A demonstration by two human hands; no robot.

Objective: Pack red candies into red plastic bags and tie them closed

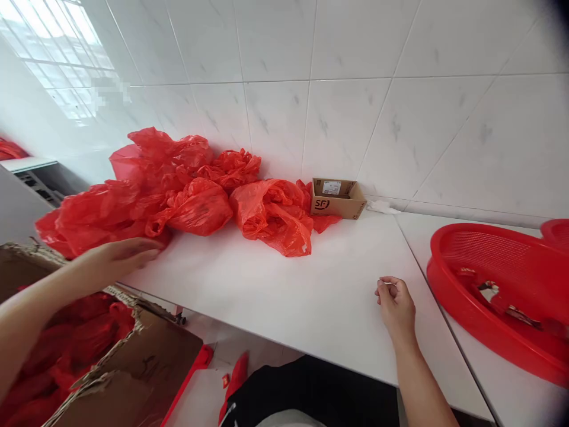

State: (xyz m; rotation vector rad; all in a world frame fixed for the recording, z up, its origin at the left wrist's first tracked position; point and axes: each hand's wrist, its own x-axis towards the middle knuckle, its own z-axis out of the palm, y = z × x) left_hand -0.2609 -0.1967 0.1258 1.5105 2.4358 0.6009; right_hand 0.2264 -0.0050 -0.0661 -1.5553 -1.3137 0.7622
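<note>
My left hand [128,252] reaches over the left end of the white table [284,296], fingers stretched out and holding nothing that I can see. It is right beside a heap of crumpled red plastic bags [115,207]; whether it touches them I cannot tell. Nearer the middle lie a rounded, filled-looking red bag [200,207] and a looser red bag [275,216]. My right hand [395,299] is at the right side of the tabletop, its fingers curled in toward the thumb. Nothing shows between them.
A small open cardboard box [335,204] stands against the tiled wall, with a white crumpled piece [383,207] beside it. On the right is a red perforated basket [484,237] with small packets inside. Below left, a large cardboard box [151,356] holds red bags.
</note>
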